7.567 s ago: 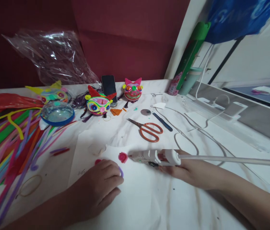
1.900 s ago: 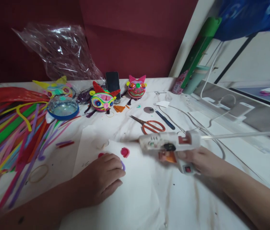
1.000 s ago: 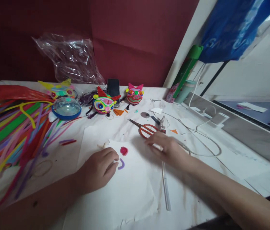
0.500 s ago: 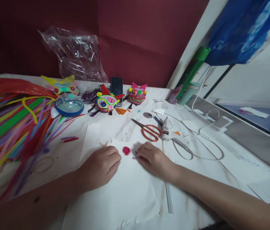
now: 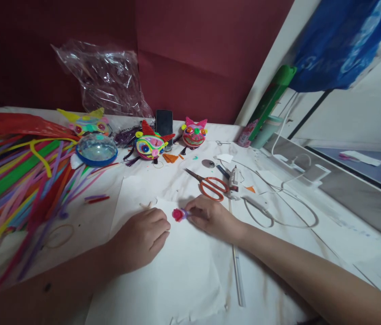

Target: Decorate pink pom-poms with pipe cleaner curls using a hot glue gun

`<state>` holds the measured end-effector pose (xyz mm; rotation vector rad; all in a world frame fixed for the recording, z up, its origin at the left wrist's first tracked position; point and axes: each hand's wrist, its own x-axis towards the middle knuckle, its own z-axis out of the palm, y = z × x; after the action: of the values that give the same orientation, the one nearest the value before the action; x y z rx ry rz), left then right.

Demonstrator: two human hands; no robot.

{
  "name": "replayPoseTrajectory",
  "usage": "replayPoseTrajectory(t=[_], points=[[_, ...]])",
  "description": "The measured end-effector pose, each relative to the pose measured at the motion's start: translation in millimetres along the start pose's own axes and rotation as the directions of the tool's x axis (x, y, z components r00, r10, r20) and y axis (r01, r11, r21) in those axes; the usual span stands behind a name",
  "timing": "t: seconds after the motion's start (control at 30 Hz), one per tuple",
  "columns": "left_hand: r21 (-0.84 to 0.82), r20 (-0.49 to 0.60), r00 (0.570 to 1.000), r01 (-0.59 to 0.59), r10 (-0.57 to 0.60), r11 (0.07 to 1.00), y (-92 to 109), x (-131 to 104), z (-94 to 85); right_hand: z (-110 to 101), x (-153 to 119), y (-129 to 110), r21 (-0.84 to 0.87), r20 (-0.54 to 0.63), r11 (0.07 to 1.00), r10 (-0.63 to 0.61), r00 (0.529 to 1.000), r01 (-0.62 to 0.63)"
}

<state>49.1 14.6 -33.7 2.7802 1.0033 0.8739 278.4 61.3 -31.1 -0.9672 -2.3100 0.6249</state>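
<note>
A small coiled red piece, fuzzy like pipe cleaner, lies on the white paper between my hands. My right hand pinches a short purple pipe cleaner piece, whose end meets the right side of the red coil. My left hand rests on the paper just left of the coil. Its fingers are curled under, and their tips are hidden. A pair of orange-handled scissors lies beyond my right hand, with a glue gun beside it.
Colourful pipe cleaners spread over the left side. Three decorated animal heads, one of them pink, stand at the back near a phone and a clear dome. A white cable loops at right. A clear stick lies below my right forearm.
My right hand has shifted slightly left and brought the purple piece against the red coil. My left hand has stayed nearly still.
</note>
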Motion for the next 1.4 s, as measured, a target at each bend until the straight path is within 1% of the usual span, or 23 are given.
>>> replayPoseTrajectory(t=[0.07,0.13,0.27,0.43,0.7,1.0,1.13,1.2,1.3,1.4], points=[[-0.003,0.000,1.000,0.000,0.000,1.000,-0.3,-0.4,0.4,1.5,0.9,-2.0,0.017,-0.013,0.997,0.076,0.997,-0.076],[-0.006,0.001,1.000,0.005,-0.005,1.000,-0.8,-0.9,0.5,4.7,2.1,-3.7,0.023,-0.031,0.993,0.113,0.993,-0.112],[-0.011,0.005,1.000,0.010,-0.010,1.000,-1.5,-0.7,-0.1,9.0,3.7,-5.4,0.026,-0.025,0.990,0.140,0.990,-0.139],[-0.011,0.004,1.000,0.013,-0.013,1.000,-1.6,0.2,0.1,7.1,4.8,-6.3,0.037,-0.008,0.985,0.171,0.985,-0.170],[-0.007,0.001,1.000,0.014,-0.014,1.000,-0.8,1.4,0.2,10.4,5.8,-4.7,0.100,-0.066,0.984,0.153,0.986,-0.146],[-0.001,0.010,1.000,0.015,-0.015,1.000,-2.2,-0.1,1.3,14.4,5.1,-4.8,0.064,-0.058,0.993,0.106,0.993,-0.102],[-0.001,0.019,1.000,0.021,-0.021,1.000,-2.0,0.1,1.1,15.0,4.4,-4.5,0.075,-0.038,0.996,0.049,0.998,-0.046],[0.003,0.027,0.999,0.025,-0.025,1.000,-1.4,0.3,0.7,13.3,4.3,-4.3,0.087,-0.031,0.995,0.060,0.998,-0.057],[0.006,0.024,0.999,0.021,-0.021,1.000,-0.8,0.8,-0.1,7.4,4.0,-3.8,0.098,-0.038,0.989,0.117,0.992,-0.113],[0.002,0.021,1.000,0.013,-0.014,1.000,-0.6,1.5,-1.1,1.2,2.8,-2.2,0.051,-0.051,0.992,0.115,0.992,-0.113]])
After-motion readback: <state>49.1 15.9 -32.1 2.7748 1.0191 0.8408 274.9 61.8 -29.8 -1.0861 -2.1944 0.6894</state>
